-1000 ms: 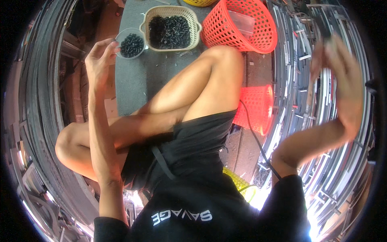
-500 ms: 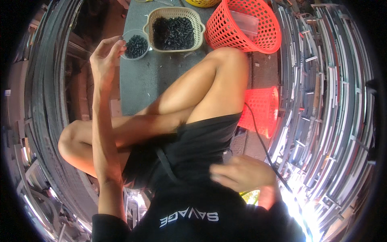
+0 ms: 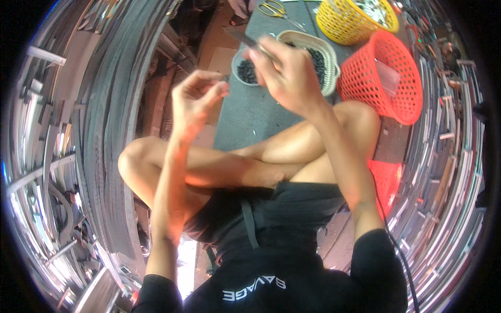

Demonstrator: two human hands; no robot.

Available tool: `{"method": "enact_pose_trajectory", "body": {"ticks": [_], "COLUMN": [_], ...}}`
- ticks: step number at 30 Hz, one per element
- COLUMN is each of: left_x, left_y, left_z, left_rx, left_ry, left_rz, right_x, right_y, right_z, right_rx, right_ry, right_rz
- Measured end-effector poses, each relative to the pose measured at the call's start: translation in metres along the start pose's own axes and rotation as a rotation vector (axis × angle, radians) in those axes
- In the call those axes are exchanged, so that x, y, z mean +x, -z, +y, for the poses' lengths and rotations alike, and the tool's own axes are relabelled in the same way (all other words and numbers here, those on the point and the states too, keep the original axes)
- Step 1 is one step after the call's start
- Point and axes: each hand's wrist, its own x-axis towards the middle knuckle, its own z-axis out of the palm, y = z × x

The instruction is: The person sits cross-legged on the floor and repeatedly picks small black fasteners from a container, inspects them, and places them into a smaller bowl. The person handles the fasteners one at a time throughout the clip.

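Observation:
My left hand (image 3: 194, 101) is raised above my crossed legs, thumb and fingertips pinched on a small dark piece (image 3: 226, 79) that is mostly hidden. My right hand (image 3: 289, 75) grips what looks like a knife with a dark blade (image 3: 242, 37), pointing up and left. That hand hangs over the containers and partly covers them. Beneath it stand a clear round tub (image 3: 236, 74) and a beige basket (image 3: 330, 58), both holding many small black pieces. The two hands are apart from each other.
At the back lie yellow-handled scissors (image 3: 272, 8). A yellow basket (image 3: 334, 26) with pale items and a red basket (image 3: 360, 83) with a clear bag stand right of the grey board (image 3: 235, 125). Long metal strips (image 3: 443, 172) line the right side. A black cable (image 3: 389, 224) runs beside my right arm.
My right hand has risen from beside my lap to above the containers, now with the knife showing. My left hand keeps its pinch. The whole view has shifted, with the scene appearing further right.

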Motion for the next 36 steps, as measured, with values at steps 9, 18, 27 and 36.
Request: {"method": "enact_pose_trajectory", "body": {"ticks": [9,18,27,36], "left_x": [-0.008,-0.014,-0.011,-0.02], "left_y": [-0.012,-0.008,-0.011,-0.01], "left_z": [0.008,0.008,0.007,0.015], "left_rx": [-0.127,-0.053,-0.185,-0.321], "left_ry": [-0.094,-0.126,-0.187,-0.156], "left_rz": [0.025,0.063,0.093,-0.017], "right_x": [-0.056,-0.058,-0.058,-0.057], "right_y": [-0.015,-0.025,-0.025,-0.029], "right_z": [0.0,-0.007,-0.006,0.026], "right_rx": [-0.244,-0.351,-0.391,-0.44], "right_ry": [0.168,0.16,0.185,0.064], "right_rz": [0.042,-0.017,-0.028,-0.007]}}
